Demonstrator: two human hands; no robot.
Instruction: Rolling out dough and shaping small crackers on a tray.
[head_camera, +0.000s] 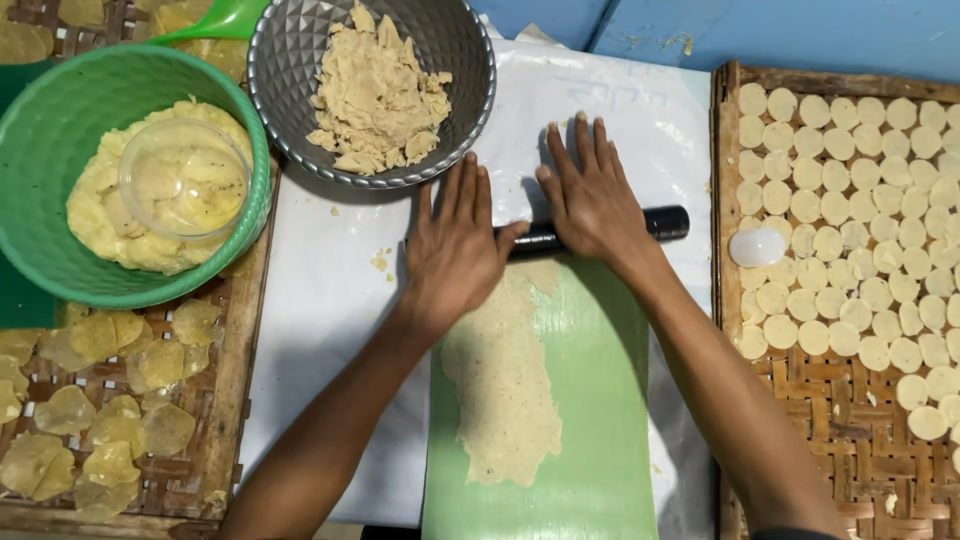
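Note:
Both my hands lie flat, fingers spread, on a black rolling pin (668, 223) across the far end of a green board (600, 400). My left hand (455, 245) presses its left part, my right hand (592, 195) its middle. A long thin sheet of pale dough (505, 390) stretches along the board toward me, just below the pin. The board rests on a white plastic sheet (320, 300).
A grey metal bowl (290, 60) with crumbly dough sits at the back. A green basin (40, 150) at left holds dough and a small clear bowl (185, 180). Woven trays flank the board: round dough discs (850, 200) and a white cutter (757, 247) right, yellowish chips (110, 440) left.

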